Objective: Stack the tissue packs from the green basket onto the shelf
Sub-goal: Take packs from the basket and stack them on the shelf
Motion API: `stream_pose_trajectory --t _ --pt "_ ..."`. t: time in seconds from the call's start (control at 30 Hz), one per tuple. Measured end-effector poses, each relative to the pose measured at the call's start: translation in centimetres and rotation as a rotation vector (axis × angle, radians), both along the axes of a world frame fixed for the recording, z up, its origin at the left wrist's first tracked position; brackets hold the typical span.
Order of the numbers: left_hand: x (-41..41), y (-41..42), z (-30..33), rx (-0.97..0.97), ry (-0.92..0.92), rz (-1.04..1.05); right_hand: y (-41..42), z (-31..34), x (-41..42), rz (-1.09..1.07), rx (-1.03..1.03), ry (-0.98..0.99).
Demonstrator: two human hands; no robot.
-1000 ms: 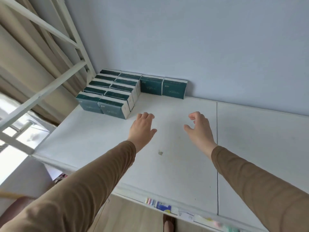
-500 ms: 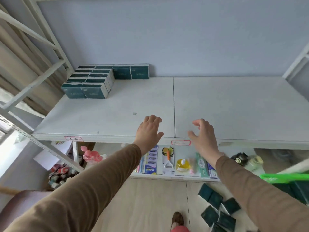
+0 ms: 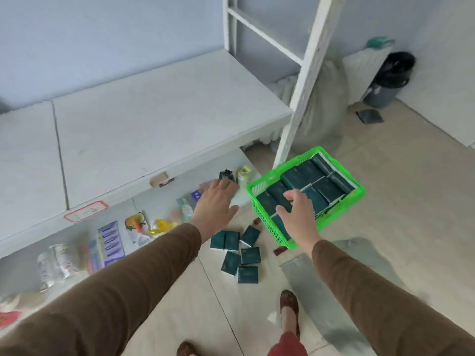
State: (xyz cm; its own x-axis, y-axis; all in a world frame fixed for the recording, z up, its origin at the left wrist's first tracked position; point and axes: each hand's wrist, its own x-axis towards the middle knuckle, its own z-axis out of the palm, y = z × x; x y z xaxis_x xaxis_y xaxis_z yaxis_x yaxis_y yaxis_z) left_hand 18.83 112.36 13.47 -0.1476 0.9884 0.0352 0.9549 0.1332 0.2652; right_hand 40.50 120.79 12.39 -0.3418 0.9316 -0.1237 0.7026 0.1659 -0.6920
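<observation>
A: Any brand on the packs (image 3: 295, 177) in the basket (image 3: 267, 181)?
B: Too blurry. Shelf (image 3: 154, 119) tag (image 3: 86, 211) unreadable too. Right hand (image 3: 299, 217) above them, fingers apart, loosely bent; left hand (image 3: 216, 204) spread, holding nothing. More packs on floor (image 3: 239, 253).

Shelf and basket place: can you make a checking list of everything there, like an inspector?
Surface: white shelf, top board bare in view.
Job's things: green basket on the floor, holding dark tissue packs; loose packs lie on the floor.
Clutter: small packaged goods on the lower shelf.
Grippers: left hand open, holding nothing; right hand over the basket, fingers loosely curled, holding nothing.
Cables: nothing seen.
Surroundings: dark bin, white frame post.
</observation>
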Motion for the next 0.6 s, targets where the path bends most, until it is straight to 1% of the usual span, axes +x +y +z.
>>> stream_pose_trajectory --t 0.13,0.27,0.43,0.53,0.6 --pt "7.3 7.6 -5.3 -0.119 -0.026 -0.078 5.9 -5.3 7.9 -0.084 -0.178 -0.033" --pt "11.7 15.9 -11.0 -0.238 -0.028 -0.095 12.6 -11.1 12.5 -0.115 -0.293 -0.085" --pt "12.6 26.0 -17.3 -0.318 0.068 -0.083 20.1 -17.8 13.1 -0.227 -0.396 -0.119" --pt "12.0 31.2 -20.2 -0.352 0.148 -0.074 23.4 -21.8 11.9 -0.386 -0.461 -0.114" --pt "11.8 34.2 -21.8 -0.349 0.221 -0.092 24.8 -24.1 10.8 -0.481 -0.547 -0.100"
